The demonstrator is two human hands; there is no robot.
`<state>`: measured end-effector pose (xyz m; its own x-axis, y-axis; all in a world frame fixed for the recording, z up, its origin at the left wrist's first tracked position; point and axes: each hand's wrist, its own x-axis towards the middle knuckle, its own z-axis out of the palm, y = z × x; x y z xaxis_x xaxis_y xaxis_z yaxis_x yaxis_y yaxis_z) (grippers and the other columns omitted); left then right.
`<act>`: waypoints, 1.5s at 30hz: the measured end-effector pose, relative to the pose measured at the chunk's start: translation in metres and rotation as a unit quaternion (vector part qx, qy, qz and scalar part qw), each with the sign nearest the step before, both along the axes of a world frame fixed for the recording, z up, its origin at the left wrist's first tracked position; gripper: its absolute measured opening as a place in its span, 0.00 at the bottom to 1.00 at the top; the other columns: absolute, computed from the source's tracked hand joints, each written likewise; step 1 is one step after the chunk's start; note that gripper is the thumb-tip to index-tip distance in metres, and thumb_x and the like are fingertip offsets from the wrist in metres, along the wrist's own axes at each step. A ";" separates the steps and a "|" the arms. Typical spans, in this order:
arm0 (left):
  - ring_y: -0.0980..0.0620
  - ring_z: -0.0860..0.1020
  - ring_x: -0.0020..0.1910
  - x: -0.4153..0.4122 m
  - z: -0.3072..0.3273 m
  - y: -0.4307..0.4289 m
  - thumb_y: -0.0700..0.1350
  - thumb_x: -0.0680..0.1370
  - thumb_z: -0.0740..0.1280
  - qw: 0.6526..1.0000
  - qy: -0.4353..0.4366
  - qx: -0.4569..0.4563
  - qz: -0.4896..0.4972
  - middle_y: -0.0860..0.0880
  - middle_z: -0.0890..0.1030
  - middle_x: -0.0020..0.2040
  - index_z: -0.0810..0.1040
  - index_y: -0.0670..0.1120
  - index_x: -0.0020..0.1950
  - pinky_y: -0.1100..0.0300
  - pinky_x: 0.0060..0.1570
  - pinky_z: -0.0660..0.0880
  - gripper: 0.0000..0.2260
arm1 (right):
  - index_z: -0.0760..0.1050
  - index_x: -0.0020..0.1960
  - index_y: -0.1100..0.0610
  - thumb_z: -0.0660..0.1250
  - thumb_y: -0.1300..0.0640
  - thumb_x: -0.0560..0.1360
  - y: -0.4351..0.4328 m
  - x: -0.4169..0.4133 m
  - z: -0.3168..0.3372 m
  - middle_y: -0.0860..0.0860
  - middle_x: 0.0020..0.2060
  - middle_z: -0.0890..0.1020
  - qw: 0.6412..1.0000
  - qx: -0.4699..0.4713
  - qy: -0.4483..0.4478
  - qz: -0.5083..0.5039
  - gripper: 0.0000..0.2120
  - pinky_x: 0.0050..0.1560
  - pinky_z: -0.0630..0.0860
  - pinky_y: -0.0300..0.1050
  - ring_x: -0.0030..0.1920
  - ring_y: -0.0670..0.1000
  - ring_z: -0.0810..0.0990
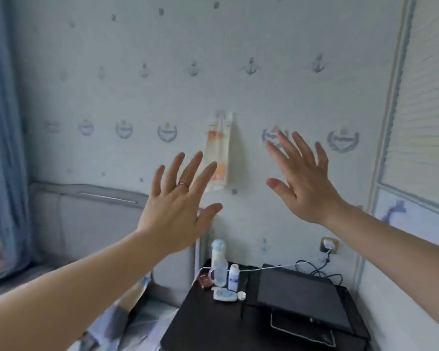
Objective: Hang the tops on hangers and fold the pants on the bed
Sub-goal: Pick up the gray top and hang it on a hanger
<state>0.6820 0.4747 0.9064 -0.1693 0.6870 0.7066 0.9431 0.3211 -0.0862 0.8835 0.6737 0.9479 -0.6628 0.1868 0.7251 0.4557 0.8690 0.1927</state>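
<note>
the left forearm [69, 297], at the lower left of the frame, and the right forearm [401, 239], at the right edge, are both bare. the left hand [174, 211], left of centre, wears a thin, plain, silvery ring [183, 184] low on one of its middle fingers. the right hand [306, 181], right of centre, shows long slim fingers.

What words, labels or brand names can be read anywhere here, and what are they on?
None can be read.
Hanging packet: orange print, too blurred.
White bottle: label too blurred.
Red box: too small.
Wallpaper crests and anchors: pictures, no legible letters.
</note>
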 end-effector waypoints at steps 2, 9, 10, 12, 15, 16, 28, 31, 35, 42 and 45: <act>0.48 0.32 0.80 -0.036 -0.030 -0.050 0.70 0.78 0.40 0.999 -0.031 -0.002 0.040 0.53 0.39 0.83 0.39 0.58 0.81 0.45 0.76 0.34 0.34 | 0.49 0.82 0.46 0.41 0.33 0.81 -0.030 -0.056 -0.033 0.46 0.82 0.49 0.997 -0.023 -0.018 0.075 0.33 0.76 0.38 0.61 0.81 0.54 0.45; 0.50 0.35 0.80 -0.113 -0.181 -0.196 0.70 0.78 0.43 0.962 -0.182 -0.026 0.203 0.55 0.42 0.83 0.46 0.59 0.82 0.48 0.75 0.32 0.34 | 0.48 0.81 0.43 0.41 0.32 0.81 -0.130 -0.209 -0.168 0.44 0.82 0.47 0.952 -0.117 -0.131 0.250 0.32 0.76 0.38 0.61 0.81 0.52 0.44; 0.51 0.35 0.80 -0.119 -0.201 -0.213 0.70 0.78 0.43 0.952 -0.202 -0.028 0.229 0.55 0.42 0.83 0.46 0.59 0.82 0.49 0.75 0.32 0.34 | 0.47 0.81 0.42 0.42 0.32 0.81 -0.141 -0.226 -0.188 0.43 0.82 0.46 0.942 -0.132 -0.152 0.267 0.32 0.76 0.37 0.60 0.81 0.51 0.43; 0.51 0.37 0.80 -0.132 -0.235 -0.240 0.69 0.78 0.45 0.932 -0.239 -0.023 0.274 0.56 0.44 0.83 0.48 0.59 0.82 0.47 0.76 0.35 0.34 | 0.45 0.81 0.41 0.41 0.31 0.80 -0.158 -0.260 -0.223 0.41 0.81 0.44 0.924 -0.157 -0.189 0.292 0.32 0.76 0.35 0.60 0.81 0.49 0.40; 0.49 0.41 0.81 -0.153 -0.280 -0.270 0.68 0.79 0.46 0.900 -0.277 -0.034 0.334 0.55 0.47 0.83 0.50 0.59 0.82 0.44 0.78 0.42 0.33 | 0.42 0.81 0.39 0.38 0.29 0.78 -0.174 -0.312 -0.266 0.41 0.81 0.43 0.903 -0.187 -0.231 0.310 0.33 0.76 0.35 0.60 0.81 0.47 0.38; 0.50 0.40 0.81 -0.162 -0.294 -0.277 0.68 0.79 0.45 0.889 -0.288 -0.044 0.353 0.55 0.46 0.83 0.49 0.59 0.82 0.45 0.78 0.42 0.33 | 0.42 0.80 0.39 0.38 0.29 0.78 -0.178 -0.330 -0.277 0.41 0.81 0.43 0.898 -0.194 -0.238 0.314 0.33 0.77 0.36 0.60 0.81 0.48 0.39; 0.50 0.45 0.81 -0.326 -0.414 -0.236 0.67 0.81 0.51 0.757 -0.492 -0.079 0.422 0.54 0.49 0.83 0.51 0.59 0.81 0.46 0.77 0.48 0.30 | 0.43 0.81 0.39 0.36 0.27 0.75 -0.152 -0.538 -0.412 0.41 0.81 0.46 0.817 -0.313 -0.363 0.322 0.37 0.76 0.37 0.54 0.80 0.44 0.40; 0.48 0.49 0.81 -0.344 -0.446 -0.223 0.64 0.82 0.55 0.698 -0.564 -0.067 0.437 0.52 0.53 0.83 0.53 0.57 0.82 0.47 0.77 0.52 0.30 | 0.43 0.81 0.39 0.36 0.27 0.75 -0.140 -0.570 -0.451 0.41 0.81 0.46 0.796 -0.335 -0.410 0.293 0.37 0.77 0.41 0.56 0.80 0.45 0.41; 0.48 0.51 0.80 -0.341 -0.488 -0.219 0.64 0.82 0.57 0.635 -0.632 -0.054 0.441 0.52 0.56 0.82 0.56 0.55 0.81 0.49 0.77 0.52 0.30 | 0.45 0.81 0.41 0.40 0.29 0.75 -0.137 -0.586 -0.500 0.40 0.81 0.48 0.767 -0.388 -0.455 0.232 0.37 0.76 0.43 0.56 0.80 0.45 0.43; 0.48 0.50 0.81 -0.372 -0.576 -0.234 0.64 0.82 0.57 0.583 -0.694 -0.098 0.411 0.52 0.55 0.82 0.54 0.54 0.82 0.47 0.77 0.54 0.31 | 0.46 0.81 0.40 0.44 0.32 0.80 -0.161 -0.610 -0.590 0.40 0.81 0.49 0.734 -0.409 -0.512 0.177 0.32 0.76 0.45 0.57 0.80 0.46 0.46; 0.47 0.51 0.80 -0.392 -0.623 -0.241 0.64 0.82 0.57 0.572 -0.701 -0.117 0.409 0.52 0.56 0.82 0.54 0.55 0.82 0.47 0.76 0.55 0.31 | 0.47 0.81 0.41 0.46 0.34 0.81 -0.178 -0.624 -0.638 0.41 0.81 0.51 0.728 -0.419 -0.521 0.152 0.31 0.75 0.48 0.59 0.80 0.47 0.49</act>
